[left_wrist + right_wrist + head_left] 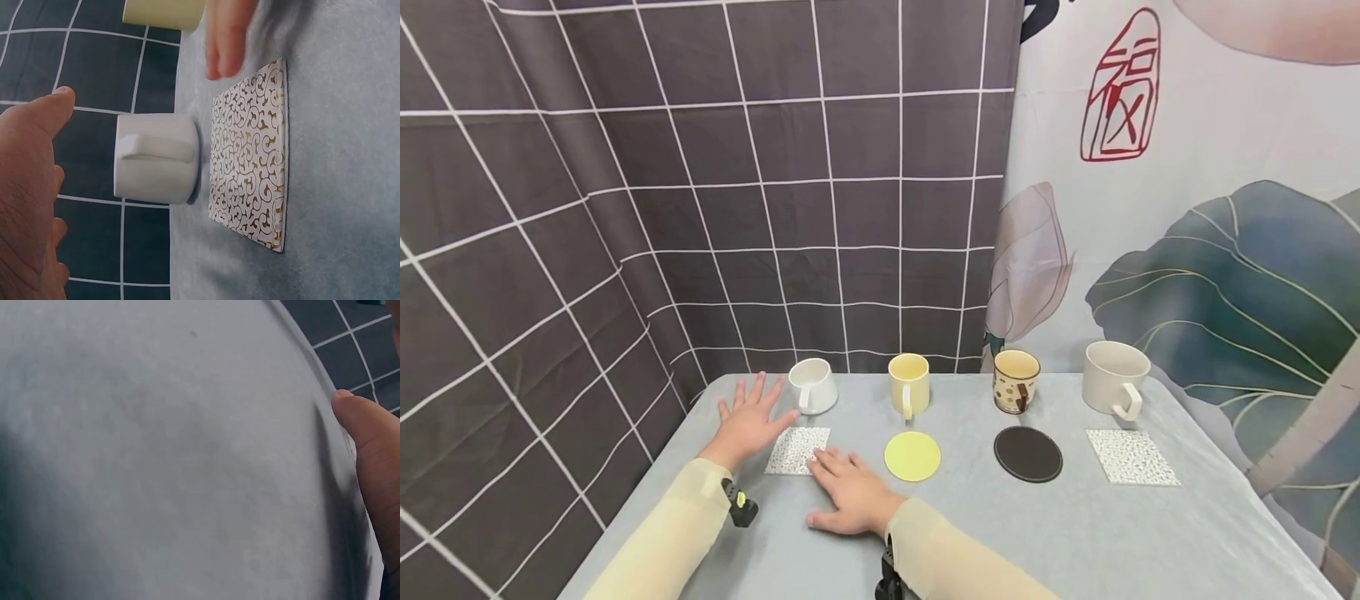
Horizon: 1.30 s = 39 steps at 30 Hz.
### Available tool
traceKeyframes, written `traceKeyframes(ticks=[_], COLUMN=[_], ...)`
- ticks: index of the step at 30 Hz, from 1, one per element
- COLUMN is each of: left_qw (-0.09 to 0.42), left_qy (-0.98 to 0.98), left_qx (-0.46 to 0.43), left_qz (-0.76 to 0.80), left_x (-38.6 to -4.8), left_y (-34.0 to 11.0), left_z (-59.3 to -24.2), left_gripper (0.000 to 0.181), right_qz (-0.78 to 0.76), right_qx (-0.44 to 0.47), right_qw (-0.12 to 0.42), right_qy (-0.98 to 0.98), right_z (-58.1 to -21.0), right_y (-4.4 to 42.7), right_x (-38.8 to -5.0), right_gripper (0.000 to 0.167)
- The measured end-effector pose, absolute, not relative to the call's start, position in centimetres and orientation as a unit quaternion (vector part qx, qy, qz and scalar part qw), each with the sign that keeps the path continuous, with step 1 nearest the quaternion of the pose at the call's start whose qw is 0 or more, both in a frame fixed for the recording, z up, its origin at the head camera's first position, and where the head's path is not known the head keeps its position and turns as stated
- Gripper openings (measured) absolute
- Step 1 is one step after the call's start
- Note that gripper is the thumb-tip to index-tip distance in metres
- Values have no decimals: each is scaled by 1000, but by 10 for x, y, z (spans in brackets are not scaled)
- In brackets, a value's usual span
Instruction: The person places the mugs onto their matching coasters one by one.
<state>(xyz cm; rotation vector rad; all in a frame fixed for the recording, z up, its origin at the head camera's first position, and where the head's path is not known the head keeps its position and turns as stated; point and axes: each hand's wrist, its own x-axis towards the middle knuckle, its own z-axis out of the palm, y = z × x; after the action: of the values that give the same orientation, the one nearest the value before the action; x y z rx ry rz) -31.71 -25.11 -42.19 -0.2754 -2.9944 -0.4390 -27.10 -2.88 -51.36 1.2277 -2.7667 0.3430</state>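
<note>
Fingers spread, the left hand (pixel 749 423) is just left of a white cup (pixel 813 387) and holds nothing. In the left wrist view that hand (pixel 31 194) appears left of the white cup (pixel 156 159), whose handle faces the camera. A patterned square coaster (pixel 799 451) lies in front of the cup; its scrolls show in the left wrist view (pixel 249 156). The right hand (pixel 852 493), palm down and empty, has its fingertips at the coaster's right edge; I cannot tell if they touch it. Its thumb (pixel 369 428) shows in the right wrist view.
Along the table's back stand a yellow mug (pixel 909 385), a spotted brown-rimmed mug (pixel 1016 382) and a large white mug (pixel 1114 377). Before them lie a round yellow coaster (pixel 912 457), a round black coaster (pixel 1027 454) and a patterned square coaster (pixel 1132 457). Curtains hang behind.
</note>
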Motion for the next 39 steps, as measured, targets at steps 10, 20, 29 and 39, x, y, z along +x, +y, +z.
traceKeyframes(ticks=[10, 20, 29, 39], left_qw=[59, 60, 77, 53], left_qy=[-983, -985, -973, -937], left_qx=[-93, -87, -78, 7], left_qz=[-148, -137, -203, -346], left_x=[-320, -326, -330, -342], left_y=[-247, -246, -243, -238], left_z=[-422, -425, -433, -435], left_gripper=[78, 79, 69, 60], right_qz=[113, 109, 95, 76], right_qx=[399, 399, 406, 404], right_qw=[11, 0, 30, 68], right_qy=[-910, -910, -909, -909], right_z=[-523, -524, -534, -539], right_y=[-38, -34, -33, -34], right_x=[-266, -263, -261, -261], right_gripper=[85, 86, 85, 83])
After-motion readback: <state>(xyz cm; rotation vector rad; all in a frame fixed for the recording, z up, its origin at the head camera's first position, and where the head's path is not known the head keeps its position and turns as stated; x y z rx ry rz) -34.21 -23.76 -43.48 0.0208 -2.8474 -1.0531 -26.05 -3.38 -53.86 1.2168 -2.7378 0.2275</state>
